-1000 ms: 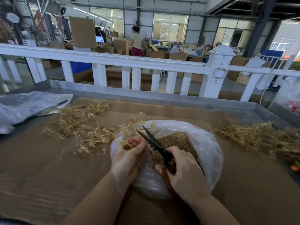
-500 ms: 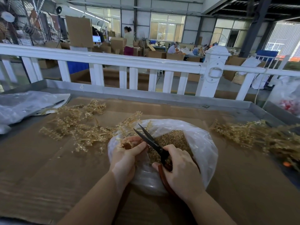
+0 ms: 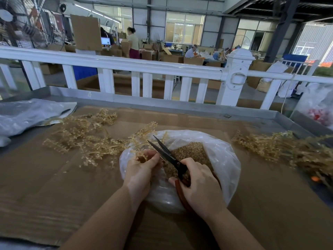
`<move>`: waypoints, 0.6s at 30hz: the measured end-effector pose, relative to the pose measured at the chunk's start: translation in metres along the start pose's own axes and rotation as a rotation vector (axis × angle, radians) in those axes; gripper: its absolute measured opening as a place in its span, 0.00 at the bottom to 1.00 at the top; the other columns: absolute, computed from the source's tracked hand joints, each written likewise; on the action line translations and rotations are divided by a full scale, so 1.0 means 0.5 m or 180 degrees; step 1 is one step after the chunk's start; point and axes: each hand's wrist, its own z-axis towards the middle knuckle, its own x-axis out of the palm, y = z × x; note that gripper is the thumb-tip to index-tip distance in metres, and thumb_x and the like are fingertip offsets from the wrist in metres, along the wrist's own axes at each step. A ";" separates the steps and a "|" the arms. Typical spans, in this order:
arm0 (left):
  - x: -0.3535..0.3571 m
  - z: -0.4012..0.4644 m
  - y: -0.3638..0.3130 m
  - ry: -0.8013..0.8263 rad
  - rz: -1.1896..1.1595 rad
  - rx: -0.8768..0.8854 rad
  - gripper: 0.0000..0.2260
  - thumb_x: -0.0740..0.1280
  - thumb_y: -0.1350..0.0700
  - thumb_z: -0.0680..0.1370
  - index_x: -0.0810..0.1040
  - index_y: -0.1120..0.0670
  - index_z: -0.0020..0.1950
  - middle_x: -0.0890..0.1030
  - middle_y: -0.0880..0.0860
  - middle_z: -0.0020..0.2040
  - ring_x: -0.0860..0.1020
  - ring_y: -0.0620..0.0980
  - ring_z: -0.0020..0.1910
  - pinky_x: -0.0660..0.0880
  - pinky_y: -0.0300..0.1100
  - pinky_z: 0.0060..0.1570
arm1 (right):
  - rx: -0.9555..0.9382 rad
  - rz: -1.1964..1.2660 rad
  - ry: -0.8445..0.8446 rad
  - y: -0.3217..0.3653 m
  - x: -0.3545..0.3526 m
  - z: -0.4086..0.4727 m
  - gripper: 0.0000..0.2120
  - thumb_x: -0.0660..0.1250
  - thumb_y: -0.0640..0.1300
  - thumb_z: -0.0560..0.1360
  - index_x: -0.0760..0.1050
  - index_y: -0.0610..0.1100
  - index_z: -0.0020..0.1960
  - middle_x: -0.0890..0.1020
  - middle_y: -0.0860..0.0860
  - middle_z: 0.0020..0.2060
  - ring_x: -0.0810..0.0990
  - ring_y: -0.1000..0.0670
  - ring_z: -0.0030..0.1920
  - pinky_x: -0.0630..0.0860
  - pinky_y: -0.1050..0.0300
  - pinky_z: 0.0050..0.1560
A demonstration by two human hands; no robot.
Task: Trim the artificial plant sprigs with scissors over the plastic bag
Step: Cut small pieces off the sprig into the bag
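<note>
A clear plastic bag lies open on the cardboard, holding a heap of tan trimmings. My left hand pinches a tan artificial sprig over the bag's left rim. My right hand grips red-handled scissors, whose dark blades are spread apart and point up-left just past my left fingertips. A loose pile of sprigs lies left of the bag. Another pile of sprigs lies to the right.
Brown cardboard covers the metal-rimmed table. A crumpled plastic sheet sits at far left. A white railing runs along the far edge. Beyond it people work among boxes. A bag with red items stands at right.
The hands and scissors stay in nearly the same place over the bag. The blades remain spread near my left fingertips. The view has shifted slightly.
</note>
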 end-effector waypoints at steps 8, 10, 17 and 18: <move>0.000 0.002 -0.005 -0.0075 -0.0208 -0.0146 0.08 0.67 0.66 0.76 0.75 0.64 0.54 0.80 0.62 0.45 0.79 0.56 0.46 0.75 0.50 0.56 | 0.0010 0.0028 -0.0019 -0.001 -0.002 0.002 0.17 0.67 0.61 0.72 0.71 0.53 0.55 0.77 0.58 0.44 0.73 0.55 0.45 0.69 0.64 0.44; 0.000 -0.001 -0.007 -0.0051 -0.0179 -0.0200 0.11 0.68 0.68 0.74 0.76 0.66 0.56 0.80 0.64 0.50 0.80 0.59 0.50 0.75 0.52 0.58 | 0.0013 0.0050 -0.0021 0.000 -0.004 0.001 0.17 0.67 0.61 0.72 0.72 0.53 0.55 0.77 0.58 0.44 0.73 0.55 0.45 0.69 0.63 0.44; 0.004 0.007 -0.010 -0.0021 -0.0147 -0.0237 0.11 0.71 0.69 0.69 0.80 0.61 0.50 0.84 0.59 0.43 0.83 0.55 0.44 0.78 0.47 0.49 | 0.0031 0.0107 0.0065 0.000 -0.009 0.004 0.16 0.67 0.60 0.72 0.71 0.54 0.55 0.77 0.59 0.44 0.72 0.57 0.46 0.66 0.68 0.44; 0.003 0.010 -0.011 -0.0031 -0.0134 -0.0213 0.10 0.70 0.68 0.70 0.80 0.60 0.50 0.83 0.59 0.44 0.82 0.55 0.45 0.78 0.48 0.52 | 0.0040 0.0149 0.0056 0.000 -0.012 0.005 0.16 0.67 0.60 0.72 0.70 0.54 0.54 0.77 0.59 0.44 0.73 0.57 0.46 0.68 0.67 0.45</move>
